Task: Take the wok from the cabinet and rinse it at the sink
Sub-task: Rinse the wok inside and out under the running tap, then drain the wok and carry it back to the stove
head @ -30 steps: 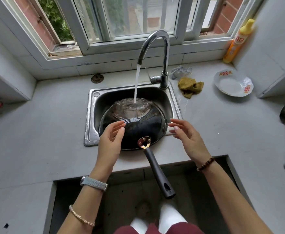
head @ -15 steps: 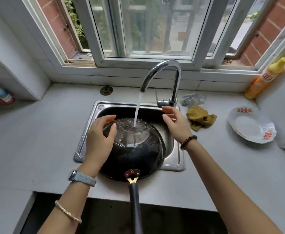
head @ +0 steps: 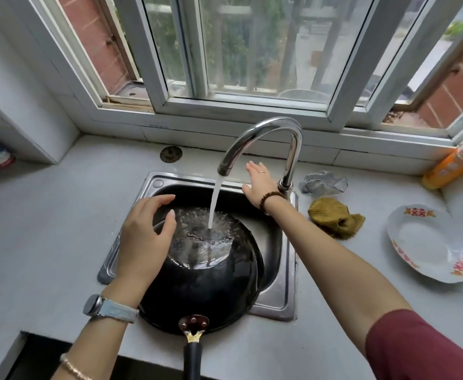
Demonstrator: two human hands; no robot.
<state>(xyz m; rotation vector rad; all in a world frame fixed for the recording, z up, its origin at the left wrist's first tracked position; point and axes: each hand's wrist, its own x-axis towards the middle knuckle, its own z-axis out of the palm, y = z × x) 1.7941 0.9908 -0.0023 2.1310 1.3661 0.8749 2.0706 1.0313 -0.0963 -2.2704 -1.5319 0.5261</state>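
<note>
Rinsing is in hand. The wok [head: 205,283] lies bottom-up in the sink [head: 277,303], with water [head: 215,201] from the tap [head: 266,127] striking its base. The left hand [head: 142,242] hovers at its left flank, fingers loosely curved and apart, gripping nothing. The right hand [head: 257,182], fingers straight, is beside the tap's stem. The likely next move is to work the tap's lever.

The wok [head: 205,292] lies upside down in the sink [head: 279,305] at frame centre, handle [head: 193,360] toward the bottom edge. Behind it stands the tap [head: 293,149] — your right hand [head: 260,185] just beside its base, your left hand [head: 142,242] over the wok's left side. Right of the sink: a cloth [head: 334,218], then a plate [head: 430,248].
</note>
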